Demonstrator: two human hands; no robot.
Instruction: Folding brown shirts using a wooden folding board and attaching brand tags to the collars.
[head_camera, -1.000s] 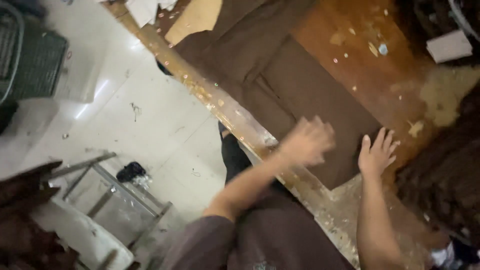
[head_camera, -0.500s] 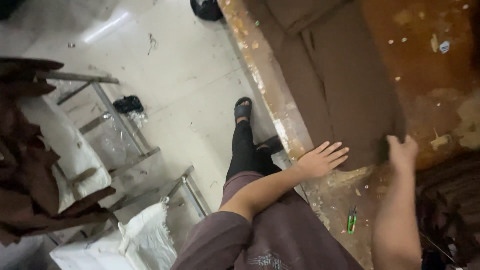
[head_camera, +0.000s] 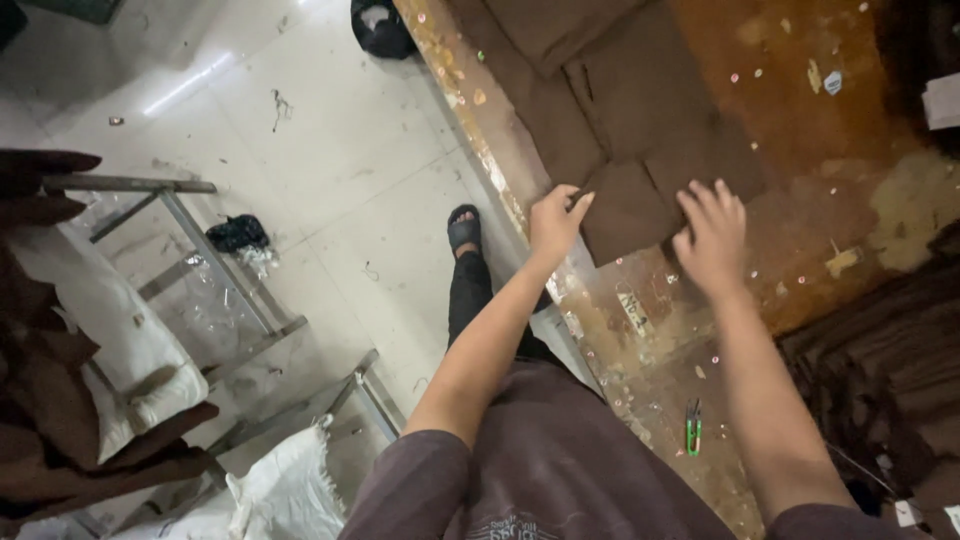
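Note:
A dark brown cloth piece (head_camera: 640, 130) lies flat on a worn wooden table (head_camera: 800, 110). My left hand (head_camera: 555, 220) pinches the cloth's near left corner at the table's edge. My right hand (head_camera: 710, 235) rests flat, fingers spread, on the cloth's near right corner. More brown cloth (head_camera: 560, 25) lies farther up the table.
A small green thread snipper (head_camera: 692, 428) lies on the table near my body. A stack of dark brown fabric (head_camera: 880, 370) sits at the right. A metal rack (head_camera: 200, 260) with white sacks (head_camera: 280, 495) and brown cloth stands on the tiled floor at left.
Both hands moved up the table from its bare edge onto the cloth's near corners. The camera view shifted.

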